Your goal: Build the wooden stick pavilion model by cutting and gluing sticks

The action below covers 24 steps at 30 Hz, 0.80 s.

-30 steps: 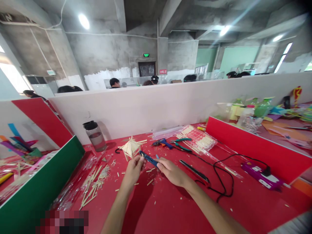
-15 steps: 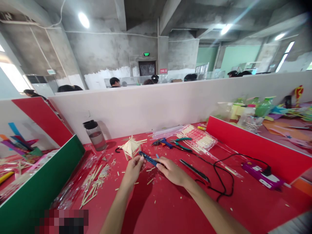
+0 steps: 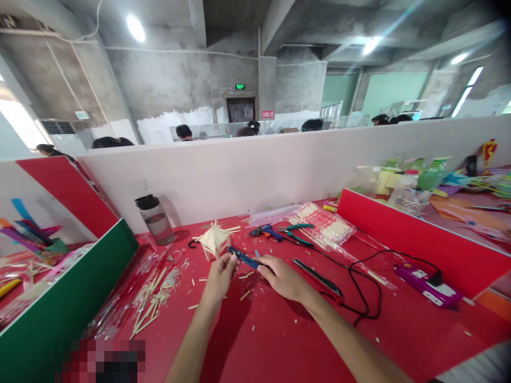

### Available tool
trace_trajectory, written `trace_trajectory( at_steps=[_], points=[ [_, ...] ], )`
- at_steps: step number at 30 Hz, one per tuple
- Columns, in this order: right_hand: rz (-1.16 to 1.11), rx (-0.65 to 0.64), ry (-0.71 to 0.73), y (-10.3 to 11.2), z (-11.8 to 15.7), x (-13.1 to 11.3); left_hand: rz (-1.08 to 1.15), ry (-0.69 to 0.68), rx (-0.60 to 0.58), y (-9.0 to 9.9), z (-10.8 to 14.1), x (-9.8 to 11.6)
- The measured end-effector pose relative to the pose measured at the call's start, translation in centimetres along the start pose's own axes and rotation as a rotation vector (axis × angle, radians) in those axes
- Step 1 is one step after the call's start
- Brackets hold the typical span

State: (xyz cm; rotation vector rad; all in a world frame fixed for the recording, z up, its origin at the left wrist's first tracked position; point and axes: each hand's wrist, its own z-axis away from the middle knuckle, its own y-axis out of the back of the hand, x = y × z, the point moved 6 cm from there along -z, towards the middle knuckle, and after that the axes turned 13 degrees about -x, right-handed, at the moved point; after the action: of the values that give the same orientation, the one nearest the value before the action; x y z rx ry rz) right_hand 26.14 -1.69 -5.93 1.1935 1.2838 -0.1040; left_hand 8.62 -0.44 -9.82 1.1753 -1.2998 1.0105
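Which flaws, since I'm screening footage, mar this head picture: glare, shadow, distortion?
Head view: a glare streak runs through an upper-right ceiling lamp; head view: a shadow darkens the red table between the forearms; head view: the bottle leans outward, probably wide-lens distortion.

Bench (image 3: 259, 346): red
Held tool (image 3: 248, 260): dark blue
Stick model (image 3: 215, 235): pale cream
Glue gun (image 3: 271, 231): blue, orange trigger
Power strip (image 3: 429, 287): purple, white patches
Bottle (image 3: 158, 224): clear, black lid
Divider at 8 o'clock (image 3: 67, 282): green
Board at 9 o'clock (image 3: 62, 186): white, red diagonal band
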Motion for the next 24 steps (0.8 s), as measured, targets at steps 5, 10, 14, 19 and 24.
trace_trajectory(
  at_steps=[5, 10, 14, 19, 24],
  points=[
    [0.131, 0.009, -0.015, -0.1, 0.2, -0.3, 0.022, -0.034, 0.020, -0.3, 0.1, -0.4],
    [0.149, -0.024, -0.012, -0.2, 0.2, -1.0, 0.013, -0.068, 0.027, -0.6, 0.1, -0.5],
    [0.198, -0.012, -0.056, -0.2, 0.2, -0.9, 0.011, -0.087, 0.024, -1.2, 0.2, -0.2],
    [0.295, 0.027, -0.095, -0.4, 0.2, -0.6, 0.018, -0.077, 0.034, -1.3, 0.4, -0.1],
    [0.389, 0.044, -0.163, -0.6, 0.2, -0.3, 0.023, -0.072, 0.039, -1.3, 0.3, -0.5]
  ],
)
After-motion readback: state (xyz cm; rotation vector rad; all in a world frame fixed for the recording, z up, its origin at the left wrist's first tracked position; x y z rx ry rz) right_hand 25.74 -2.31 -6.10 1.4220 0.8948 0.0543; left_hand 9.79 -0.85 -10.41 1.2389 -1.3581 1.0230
